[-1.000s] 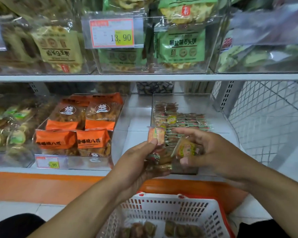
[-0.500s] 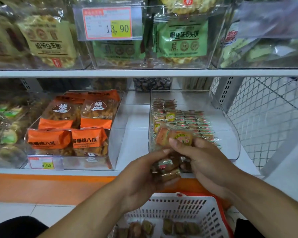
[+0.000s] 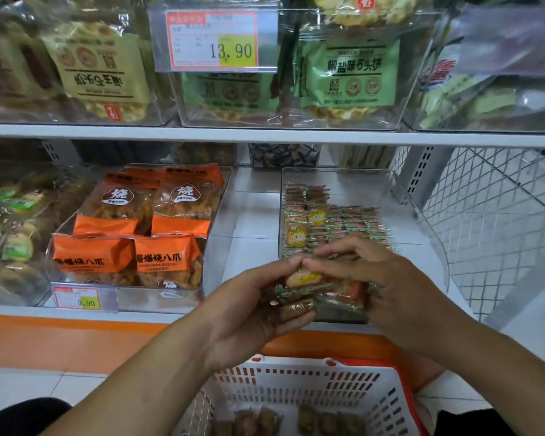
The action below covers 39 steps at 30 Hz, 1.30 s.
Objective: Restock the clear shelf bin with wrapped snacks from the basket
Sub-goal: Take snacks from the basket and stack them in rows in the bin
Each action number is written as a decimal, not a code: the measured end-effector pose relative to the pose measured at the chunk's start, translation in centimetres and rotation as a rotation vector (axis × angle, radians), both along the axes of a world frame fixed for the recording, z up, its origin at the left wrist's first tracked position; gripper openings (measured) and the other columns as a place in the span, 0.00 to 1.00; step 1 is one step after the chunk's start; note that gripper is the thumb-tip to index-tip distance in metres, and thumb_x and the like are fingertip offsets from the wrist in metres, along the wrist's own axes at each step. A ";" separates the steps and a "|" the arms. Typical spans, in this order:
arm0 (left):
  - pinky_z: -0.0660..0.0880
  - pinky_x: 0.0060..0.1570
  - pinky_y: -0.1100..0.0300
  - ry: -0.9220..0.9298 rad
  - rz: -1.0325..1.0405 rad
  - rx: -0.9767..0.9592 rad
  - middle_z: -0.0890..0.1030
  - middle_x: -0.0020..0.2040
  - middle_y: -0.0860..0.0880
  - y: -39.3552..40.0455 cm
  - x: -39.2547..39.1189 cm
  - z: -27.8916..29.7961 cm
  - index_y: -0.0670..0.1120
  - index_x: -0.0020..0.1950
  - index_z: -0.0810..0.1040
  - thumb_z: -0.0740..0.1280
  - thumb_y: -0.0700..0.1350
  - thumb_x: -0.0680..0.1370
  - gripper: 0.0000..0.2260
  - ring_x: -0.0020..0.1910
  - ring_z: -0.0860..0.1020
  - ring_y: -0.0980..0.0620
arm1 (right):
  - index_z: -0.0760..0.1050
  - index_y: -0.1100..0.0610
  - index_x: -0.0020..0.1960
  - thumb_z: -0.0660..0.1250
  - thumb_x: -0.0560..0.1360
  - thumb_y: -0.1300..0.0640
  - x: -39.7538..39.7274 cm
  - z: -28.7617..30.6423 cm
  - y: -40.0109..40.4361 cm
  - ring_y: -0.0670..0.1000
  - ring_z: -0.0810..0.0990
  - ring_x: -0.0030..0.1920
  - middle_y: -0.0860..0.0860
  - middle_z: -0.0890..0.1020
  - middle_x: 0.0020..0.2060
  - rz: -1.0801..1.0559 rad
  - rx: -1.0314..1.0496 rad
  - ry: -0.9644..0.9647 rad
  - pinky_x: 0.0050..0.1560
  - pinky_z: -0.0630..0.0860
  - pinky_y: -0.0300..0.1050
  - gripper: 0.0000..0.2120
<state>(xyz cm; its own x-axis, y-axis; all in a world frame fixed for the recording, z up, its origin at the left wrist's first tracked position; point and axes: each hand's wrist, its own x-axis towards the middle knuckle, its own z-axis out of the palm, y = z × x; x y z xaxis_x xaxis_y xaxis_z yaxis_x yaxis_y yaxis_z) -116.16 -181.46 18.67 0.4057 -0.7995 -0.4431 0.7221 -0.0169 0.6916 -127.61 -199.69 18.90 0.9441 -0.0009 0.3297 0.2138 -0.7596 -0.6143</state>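
Observation:
My left hand (image 3: 252, 306) and my right hand (image 3: 390, 287) meet in front of the clear shelf bin (image 3: 422, 215), both gripping a stack of small wrapped snacks (image 3: 309, 289). Thumbs touch above the stack. Inside the bin, rows of similar green-edged wrapped snacks (image 3: 334, 221) lie along its left and middle. Below my hands sits the white slotted basket (image 3: 296, 382) with a red rim, holding several brown wrapped snacks (image 3: 296, 420) at its bottom.
A neighbouring clear bin holds orange snack bags (image 3: 132, 231) with a 9.90 price tag (image 3: 79, 298). The upper shelf (image 3: 265, 135) carries bins of green and beige cookie packs. A white wire mesh panel (image 3: 501, 221) closes the right side.
My hands have come together and dropped slightly toward the bin's front edge; the right hand, earlier holding one snack apart, now closes on the stack with the left.

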 end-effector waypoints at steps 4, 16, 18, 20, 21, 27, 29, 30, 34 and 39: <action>0.82 0.38 0.56 -0.051 0.109 -0.034 0.85 0.53 0.40 -0.1 0.2 -0.4 0.41 0.54 0.87 0.76 0.47 0.70 0.15 0.45 0.86 0.47 | 0.74 0.31 0.65 0.71 0.77 0.58 -0.5 1.1 -0.9 0.35 0.76 0.60 0.35 0.77 0.59 -0.170 0.281 -0.038 0.57 0.71 0.26 0.26; 0.81 0.39 0.59 -0.486 0.299 0.013 0.86 0.44 0.42 -0.5 -1.5 -1.7 0.47 0.44 0.86 0.78 0.51 0.66 0.11 0.42 0.86 0.47 | 0.83 0.47 0.57 0.76 0.69 0.51 -0.8 0.3 1.0 0.50 0.82 0.37 0.54 0.86 0.44 -0.198 1.012 0.255 0.33 0.76 0.37 0.16; 0.81 0.40 0.58 -0.504 0.305 0.016 0.86 0.44 0.43 -0.7 -1.6 -1.7 0.46 0.45 0.86 0.78 0.53 0.67 0.13 0.43 0.86 0.47 | 0.84 0.50 0.57 0.74 0.72 0.53 -0.8 0.0 1.1 0.48 0.80 0.36 0.53 0.84 0.41 -0.196 1.038 0.281 0.33 0.75 0.36 0.13; 0.81 0.42 0.57 -0.493 0.307 0.025 0.86 0.47 0.41 -0.9 -1.7 -1.8 0.45 0.48 0.86 0.76 0.55 0.68 0.16 0.45 0.86 0.46 | 0.85 0.52 0.56 0.72 0.75 0.57 -0.7 0.0 1.2 0.48 0.80 0.37 0.54 0.84 0.41 -0.182 1.139 0.311 0.34 0.77 0.37 0.10; 0.81 0.42 0.56 -0.487 0.312 0.035 0.86 0.48 0.40 -0.9 -1.8 -1.9 0.45 0.49 0.86 0.75 0.56 0.69 0.17 0.46 0.86 0.45 | 0.86 0.53 0.54 0.70 0.76 0.60 -0.7 0.1 1.2 0.49 0.81 0.37 0.55 0.84 0.41 -0.180 1.194 0.329 0.35 0.78 0.37 0.09; 0.82 0.43 0.56 -0.482 0.350 0.045 0.86 0.51 0.41 -0.9 -1.9 -2.2 0.45 0.51 0.86 0.72 0.55 0.71 0.16 0.48 0.86 0.45 | 0.83 0.58 0.55 0.65 0.78 0.69 -1.1 0.6 0.9 0.56 0.87 0.44 0.61 0.86 0.49 -0.154 1.331 0.383 0.41 0.83 0.43 0.12; 0.81 0.40 0.58 -0.481 0.363 0.030 0.86 0.50 0.40 -1.0 -1.9 -2.1 0.43 0.51 0.86 0.72 0.53 0.71 0.16 0.46 0.86 0.46 | 0.80 0.61 0.59 0.69 0.75 0.69 -1.1 0.6 0.8 0.55 0.86 0.44 0.60 0.86 0.50 -0.156 1.317 0.376 0.41 0.82 0.42 0.14; 0.81 0.39 0.58 -0.485 0.372 0.028 0.86 0.50 0.40 -1.1 -1.8 -2.1 0.42 0.52 0.85 0.72 0.52 0.71 0.16 0.45 0.86 0.47 | 0.79 0.62 0.60 0.71 0.72 0.69 -1.2 0.7 0.7 0.55 0.86 0.44 0.60 0.86 0.50 -0.167 1.310 0.374 0.41 0.82 0.42 0.16; 0.82 0.47 0.46 -0.576 0.390 0.082 0.82 0.45 0.34 -1.3 -1.6 -2.2 0.42 0.48 0.84 0.73 0.55 0.70 0.17 0.43 0.81 0.44 | 0.84 0.58 0.54 0.76 0.66 0.61 -1.4 1.0 -0.1 0.55 0.86 0.52 0.58 0.86 0.54 -0.135 1.137 0.363 0.46 0.82 0.42 0.17; 0.78 0.59 0.38 -0.654 0.347 0.136 0.83 0.50 0.36 -1.2 -1.4 -2.2 0.44 0.48 0.85 0.73 0.60 0.68 0.20 0.49 0.83 0.38 | 0.84 0.57 0.57 0.74 0.71 0.64 -1.7 1.9 -1.3 0.55 0.85 0.52 0.58 0.85 0.55 0.021 1.125 0.402 0.45 0.82 0.44 0.14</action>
